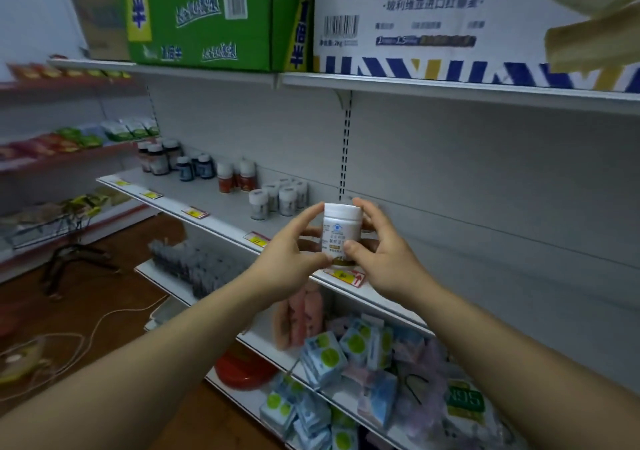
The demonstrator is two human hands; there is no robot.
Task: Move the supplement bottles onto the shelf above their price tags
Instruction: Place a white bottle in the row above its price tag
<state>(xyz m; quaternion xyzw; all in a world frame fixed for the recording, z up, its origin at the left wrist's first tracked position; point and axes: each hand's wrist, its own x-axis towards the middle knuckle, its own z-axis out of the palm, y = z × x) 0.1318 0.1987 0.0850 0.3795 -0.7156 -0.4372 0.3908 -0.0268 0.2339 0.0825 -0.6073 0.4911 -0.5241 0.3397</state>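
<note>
Both hands hold one white plastic supplement bottle (341, 233) upright between them: your left hand (289, 252) pinches its left side, your right hand (379, 242) wraps its right side. You hold the bottle in front of the grey metal shelf (207, 195), directly above the red-and-yellow price tag (346, 276) on the shelf edge. Bare shelf lies just behind it. Small white-capped bottles (280, 198) stand near on the left; nothing appears to block placement.
</note>
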